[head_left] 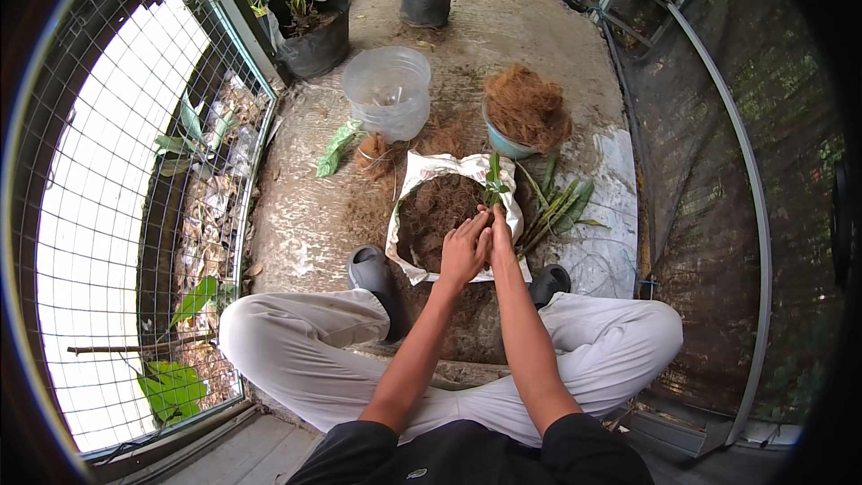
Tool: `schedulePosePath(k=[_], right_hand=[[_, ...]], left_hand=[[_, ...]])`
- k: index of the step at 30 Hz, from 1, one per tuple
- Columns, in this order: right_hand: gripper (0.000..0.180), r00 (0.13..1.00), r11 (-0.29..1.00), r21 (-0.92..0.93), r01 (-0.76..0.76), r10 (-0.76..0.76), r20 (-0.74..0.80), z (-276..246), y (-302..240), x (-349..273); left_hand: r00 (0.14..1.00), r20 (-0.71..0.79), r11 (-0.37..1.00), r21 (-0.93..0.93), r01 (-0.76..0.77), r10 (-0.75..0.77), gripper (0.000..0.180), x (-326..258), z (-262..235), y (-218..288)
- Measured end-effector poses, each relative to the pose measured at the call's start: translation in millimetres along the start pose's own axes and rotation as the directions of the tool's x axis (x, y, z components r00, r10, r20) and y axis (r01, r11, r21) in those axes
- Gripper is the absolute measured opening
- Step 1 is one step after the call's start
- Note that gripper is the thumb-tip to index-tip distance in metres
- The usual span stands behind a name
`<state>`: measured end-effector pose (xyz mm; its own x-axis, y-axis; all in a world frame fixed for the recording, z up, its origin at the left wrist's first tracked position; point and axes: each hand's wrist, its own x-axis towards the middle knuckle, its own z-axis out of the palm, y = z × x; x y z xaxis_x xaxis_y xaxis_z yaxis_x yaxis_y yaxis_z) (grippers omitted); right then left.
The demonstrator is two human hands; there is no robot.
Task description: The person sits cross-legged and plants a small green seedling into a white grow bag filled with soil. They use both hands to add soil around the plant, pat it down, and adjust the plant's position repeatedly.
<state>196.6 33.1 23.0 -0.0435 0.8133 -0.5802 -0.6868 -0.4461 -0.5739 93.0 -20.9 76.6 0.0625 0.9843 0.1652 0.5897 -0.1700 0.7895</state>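
Note:
A small green leafy plant [494, 181] stands upright at the right inner edge of an open white sack [401, 242]. Dark brown, crumbly potting mix [440, 207] fills the sack. My right hand [501, 232] is closed at the base of the plant, and its fingertips are partly hidden. Against it rests my left hand [465, 250], palm turned inward and fingers stretched out over the potting mix. Whether the left fingertips also touch the stem is hard to make out.
Cut green leaves [566, 205] lie right of the sack. Behind are a blue-green pot [505, 142] heaped with brown fibre [527, 106], clear plastic pots [388, 94] and a green packet [338, 149]. Potted plants stand farther off. Wire mesh [108, 216] borders the left, dark netting [700, 216] the right.

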Motion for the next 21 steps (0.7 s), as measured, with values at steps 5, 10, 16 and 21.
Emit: schedulePosePath(k=[5, 10, 16, 21], right_hand=[[0.032, 0.996, 0.98, 0.194, -0.039, 0.021, 0.09, 6, -8, 0], [0.03, 0.996, 0.995, 0.091, -0.043, 0.036, 0.08, 14, -11, -10], [0.027, 0.996, 0.999, 0.045, -0.03, 0.026, 0.082, 13, -17, -14], [0.026, 1.0, 1.0, -0.027, -0.016, 0.015, -0.019, 12, -22, -8]], left_hand=[[0.992, -0.083, 0.993, -0.06, -0.098, 0.092, 0.035, 5, -3, 5], [1.0, -0.023, 0.999, 0.044, -0.002, 0.003, 0.038, 0, -7, 11], [1.0, 0.009, 1.0, 0.021, 0.016, -0.016, 0.04, 1, -6, 19], [0.998, 0.053, 0.993, 0.115, 0.023, -0.03, 0.044, 0, -6, 25]])
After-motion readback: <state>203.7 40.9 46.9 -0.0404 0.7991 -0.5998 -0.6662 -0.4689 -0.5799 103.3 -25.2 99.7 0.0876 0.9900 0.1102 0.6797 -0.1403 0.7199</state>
